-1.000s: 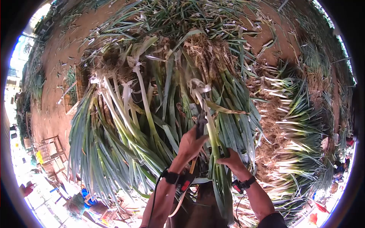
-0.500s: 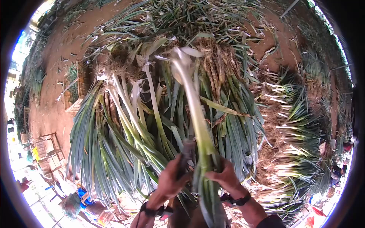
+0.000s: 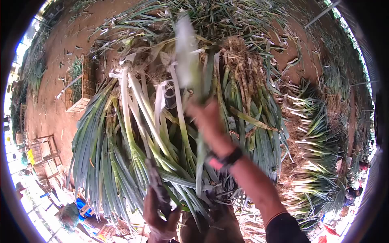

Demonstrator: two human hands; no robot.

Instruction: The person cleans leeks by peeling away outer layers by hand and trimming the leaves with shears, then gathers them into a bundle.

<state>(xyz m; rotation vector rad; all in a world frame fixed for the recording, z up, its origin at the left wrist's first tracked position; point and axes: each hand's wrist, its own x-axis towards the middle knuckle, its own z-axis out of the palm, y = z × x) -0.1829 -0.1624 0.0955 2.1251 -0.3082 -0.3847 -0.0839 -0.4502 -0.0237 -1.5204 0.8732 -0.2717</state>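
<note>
My right hand [image 3: 208, 121] is closed around a leek [image 3: 184, 52], lifted over the heap with its white end pointing away from me and blurred by motion. Green leaves trail down below the fist. My left hand [image 3: 159, 214], low in the view, grips a dark grey tool [image 3: 160, 194] with a slim tip pointing forward; its exact kind is not clear. Between and beyond my hands lies a heap of leeks [image 3: 97, 146], green leaves toward me and roots [image 3: 239, 46] at the far side. Several pale stems [image 3: 139, 97] lie on top.
A row of leeks [image 3: 316, 141] with white ends showing runs along the right. Loose leaves [image 3: 194, 20] cover the far ground. Slatted crates [image 3: 81, 89] stand on bare soil [image 3: 48, 97] at the left, with a wooden frame [image 3: 44, 150] nearer.
My right hand has swung forward and slightly left with the leek. My left hand has come away from the leek, moving down and left with the dark tool.
</note>
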